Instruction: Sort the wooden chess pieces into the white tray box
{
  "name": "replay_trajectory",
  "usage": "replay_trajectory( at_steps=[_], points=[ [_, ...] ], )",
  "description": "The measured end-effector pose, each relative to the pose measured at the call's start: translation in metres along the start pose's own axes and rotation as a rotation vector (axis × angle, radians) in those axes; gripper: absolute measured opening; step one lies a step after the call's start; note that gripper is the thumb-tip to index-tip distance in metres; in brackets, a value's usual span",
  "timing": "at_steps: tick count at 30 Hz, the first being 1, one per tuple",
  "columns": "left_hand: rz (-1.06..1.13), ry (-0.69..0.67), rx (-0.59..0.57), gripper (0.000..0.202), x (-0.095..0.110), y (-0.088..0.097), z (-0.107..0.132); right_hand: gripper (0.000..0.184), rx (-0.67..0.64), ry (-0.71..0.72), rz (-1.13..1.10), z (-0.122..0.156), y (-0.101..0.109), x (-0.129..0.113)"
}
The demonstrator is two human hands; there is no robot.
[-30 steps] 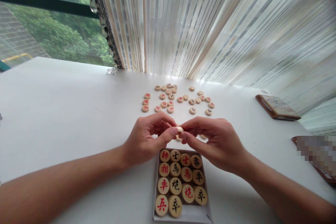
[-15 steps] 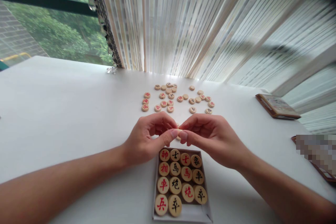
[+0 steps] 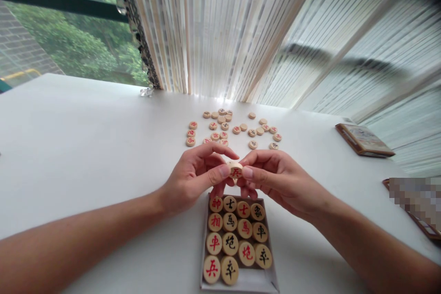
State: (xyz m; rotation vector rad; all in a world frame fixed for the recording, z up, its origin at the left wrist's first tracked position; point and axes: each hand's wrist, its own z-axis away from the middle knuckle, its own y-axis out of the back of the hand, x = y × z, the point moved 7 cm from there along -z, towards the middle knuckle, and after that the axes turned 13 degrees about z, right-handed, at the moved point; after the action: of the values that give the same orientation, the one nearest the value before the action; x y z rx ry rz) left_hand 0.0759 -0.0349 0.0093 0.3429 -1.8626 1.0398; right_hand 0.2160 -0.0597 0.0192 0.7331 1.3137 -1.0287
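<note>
Between my two hands is a round wooden Chinese chess piece (image 3: 236,171) with a red character facing me. My left hand (image 3: 201,172) pinches its left edge, the index finger raised a little above it. From the right, my right hand (image 3: 275,177) grips the same piece with thumb and fingers. Just below the hands lies an open shallow box (image 3: 253,279), filled with rows of chess pieces marked in red and black. Its front right part shows bare bottom. Part of another piece under the held one is mostly hidden by my fingers.
Several loose chess pieces (image 3: 215,136) are spread over the white table (image 3: 103,147) beyond my hands, some face down. A brown-edged box (image 3: 364,139) lies at the right, a second flat item (image 3: 415,206) nearer. A striped string curtain (image 3: 220,32) hangs behind.
The held piece has turned so that its red character faces me. My left index finger has lifted off it, and the lower fingers of both hands now show beneath.
</note>
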Motion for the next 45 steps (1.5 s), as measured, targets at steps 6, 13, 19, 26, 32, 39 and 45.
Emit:
replay_trajectory(
  at_steps=[6, 13, 19, 26, 32, 39, 45],
  points=[
    [0.102, 0.019, -0.045, 0.022, -0.003, -0.002, -0.001, 0.017, -0.08, -0.063, -0.161, 0.0, -0.004, 0.002],
    [0.18, 0.052, -0.034, 0.027, -0.004, -0.004, -0.002, 0.022, -0.061, -0.085, -0.205, -0.002, -0.003, 0.008],
    [0.305, 0.125, -0.001, 0.026, -0.01, -0.003, -0.004, 0.027, -0.004, -0.079, -0.148, -0.002, -0.003, 0.008],
    [0.277, 0.132, 0.023, 0.024, -0.01, -0.004, -0.004, 0.029, 0.091, 0.02, 0.037, -0.001, 0.001, 0.002],
    [0.129, 0.073, 0.015, 0.025, -0.007, -0.003, -0.007, 0.029, 0.137, 0.089, 0.171, 0.002, 0.002, -0.003],
    [-0.115, -0.078, 0.046, 0.025, 0.0, -0.004, -0.003, 0.027, 0.238, 0.158, 0.367, 0.006, 0.007, -0.01],
    [-0.428, -0.227, -0.005, 0.027, 0.008, -0.007, 0.003, 0.033, 0.24, 0.073, 0.39, 0.007, 0.008, -0.007]
  ],
)
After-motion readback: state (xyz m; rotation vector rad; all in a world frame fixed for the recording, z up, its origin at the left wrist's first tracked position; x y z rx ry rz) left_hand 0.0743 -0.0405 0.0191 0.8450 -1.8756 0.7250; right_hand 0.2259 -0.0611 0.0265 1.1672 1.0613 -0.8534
